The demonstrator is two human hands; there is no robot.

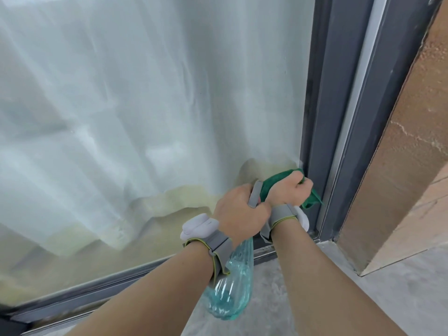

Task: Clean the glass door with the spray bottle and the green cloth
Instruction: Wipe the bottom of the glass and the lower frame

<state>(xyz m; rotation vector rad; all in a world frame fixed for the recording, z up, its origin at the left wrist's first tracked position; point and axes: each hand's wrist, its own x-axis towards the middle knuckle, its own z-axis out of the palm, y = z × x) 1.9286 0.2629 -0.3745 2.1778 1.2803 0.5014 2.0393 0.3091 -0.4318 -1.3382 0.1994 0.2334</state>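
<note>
- My right hand (289, 190) is curled round the bunched green cloth (278, 181), pressing it against the glass door (145, 105) at its lower right corner, just beside the dark grey frame (339, 117).
- A tail of the cloth hangs out below my fingers, next to the frame.
- My left hand (238, 212) grips the neck of the spray bottle (232, 287); its clear, ribbed body hangs tilted under my wrist, with pale blue liquid inside.
- My wrists are close together, the left one touching the right, and each carries a grey strap.
- Behind the glass hangs a white curtain (97, 141).
- Below lies a grey floor (363, 299).
</note>
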